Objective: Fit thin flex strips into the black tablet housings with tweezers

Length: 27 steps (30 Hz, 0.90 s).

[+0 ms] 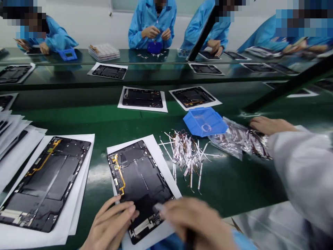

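A black tablet back panel (pixel 140 184) with a yellow flex cable lies on a white sheet of paper (pixel 166 177) right in front of me. My left hand (pixel 109 222) rests its fingertips against the panel's lower left edge and holds nothing I can see. My right hand (pixel 192 222) is blurred over the panel's lower right part, with a small pale item (pixel 158 207) at its fingertips. Whether that item is gripped, I cannot tell. Another panel (pixel 44 184) lies on stacked paper to the left.
A pile of foil-backed ribbon strips (pixel 186 156) lies on the green bench beside a blue plastic bin (pixel 204 121). A co-worker's hand (pixel 270 125) in a grey sleeve rests on a clear bag of strips (pixel 234 142). Across a glass divider, blue-coated people work at further panels.
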### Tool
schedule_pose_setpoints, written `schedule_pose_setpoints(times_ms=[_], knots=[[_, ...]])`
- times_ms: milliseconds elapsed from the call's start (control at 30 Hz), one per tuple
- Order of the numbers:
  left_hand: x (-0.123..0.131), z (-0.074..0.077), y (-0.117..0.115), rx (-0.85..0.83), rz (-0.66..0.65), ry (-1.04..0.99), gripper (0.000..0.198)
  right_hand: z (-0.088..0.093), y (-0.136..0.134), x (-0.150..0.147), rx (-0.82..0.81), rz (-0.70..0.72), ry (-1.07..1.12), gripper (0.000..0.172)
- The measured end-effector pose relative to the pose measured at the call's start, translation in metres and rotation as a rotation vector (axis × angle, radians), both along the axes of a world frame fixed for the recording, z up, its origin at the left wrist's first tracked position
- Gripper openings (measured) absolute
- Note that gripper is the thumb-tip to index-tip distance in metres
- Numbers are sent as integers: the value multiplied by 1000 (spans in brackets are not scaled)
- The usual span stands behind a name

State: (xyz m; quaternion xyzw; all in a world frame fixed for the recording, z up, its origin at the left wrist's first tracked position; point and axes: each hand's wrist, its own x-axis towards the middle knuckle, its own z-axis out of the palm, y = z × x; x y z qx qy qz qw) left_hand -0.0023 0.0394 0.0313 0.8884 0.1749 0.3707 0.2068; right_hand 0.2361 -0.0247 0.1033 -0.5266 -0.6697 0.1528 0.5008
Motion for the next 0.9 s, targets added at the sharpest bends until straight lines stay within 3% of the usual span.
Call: schedule_pose_setpoints(times_ms=[33, 100, 167, 233, 300, 400, 467, 533, 633, 700, 800, 900], knots=[[2, -3, 0, -26, 21, -26, 63, 5, 10, 25, 48, -170, -47, 9], [3, -10, -1, -83, 62, -70, 71, 8, 38, 83, 79, -645, -164, 4], [0, -18, -4, -129, 98, -83, 73, 2, 72, 143, -79, -934, -218, 17], [-3, -24, -6, -154, 110, -80, 72, -7, 103, 194, -186, -974, -247, 21], [-6, -27, -7, -170, 113, -77, 71, -15, 122, 224, -239, -993, -279, 18], [-9, -29, -9, -224, 110, -58, 65, -16, 125, 221, -284, -956, -320, 13], [-11, -27, -11, -298, 102, -30, 62, -13, 113, 185, -286, -886, -336, 17], [-12, -24, -13, -384, 64, -20, 67, -10, 92, 129, -284, -699, -331, 19], [-12, -18, -14, -509, 13, -49, 73, -5, 59, 37, -302, 67, -249, 22], [-10, -13, -13, -577, 27, -64, 75, -2, 47, -7, -369, 316, -214, 28], [-9, -6, -11, -655, 40, -45, 75, -4, 49, -33, -417, 479, -132, 29], [-11, -2, -10, -804, -16, -18, 84, -9, 60, -30, -421, 535, -18, 28]])
